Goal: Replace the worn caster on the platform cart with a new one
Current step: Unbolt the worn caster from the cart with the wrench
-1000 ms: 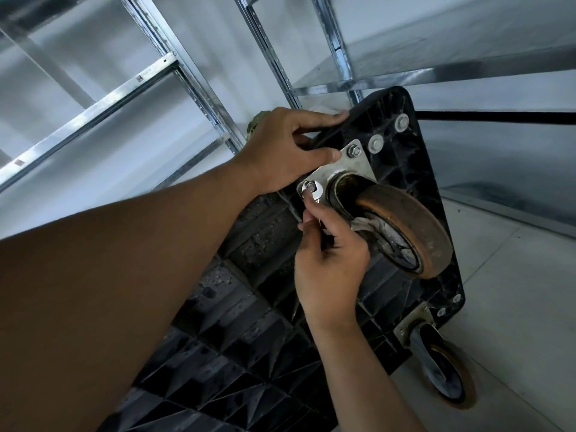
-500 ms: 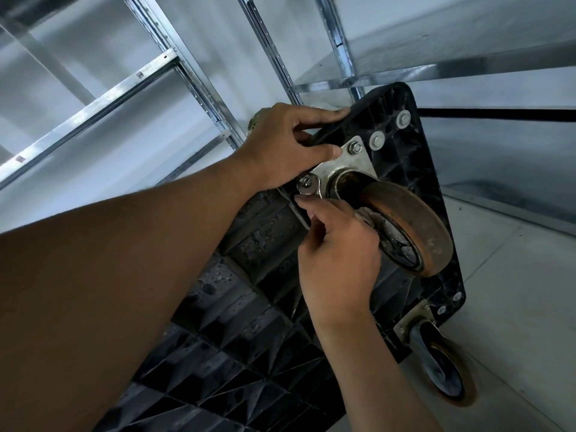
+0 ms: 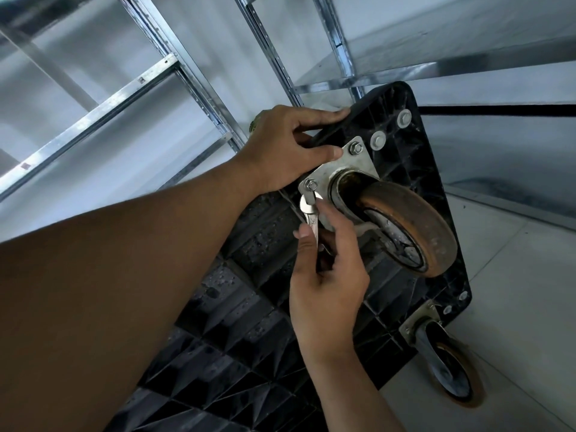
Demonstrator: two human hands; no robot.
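Visibly rusty, the caster (image 3: 408, 226) was bolted on; right hand (image 3: 327, 285) pinched a wrench (image 3: 310, 210) just below its nut (image 3: 311, 184), left hand (image 3: 286, 151) gripped the cart (image 3: 249, 307) edge.

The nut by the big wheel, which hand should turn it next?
Right. The right hand holds the wrench just below that nut; the left hand is busy gripping the cart.

The wrench (image 3: 309, 213) no longer sits on the lower-left nut (image 3: 311, 184) of the caster plate (image 3: 349, 163). Its open head now lies just below the nut, at the plate's edge. The right hand (image 3: 327, 275) has slid down from the nut and pinches the wrench's shank between thumb and fingers, leaving the nut bare.
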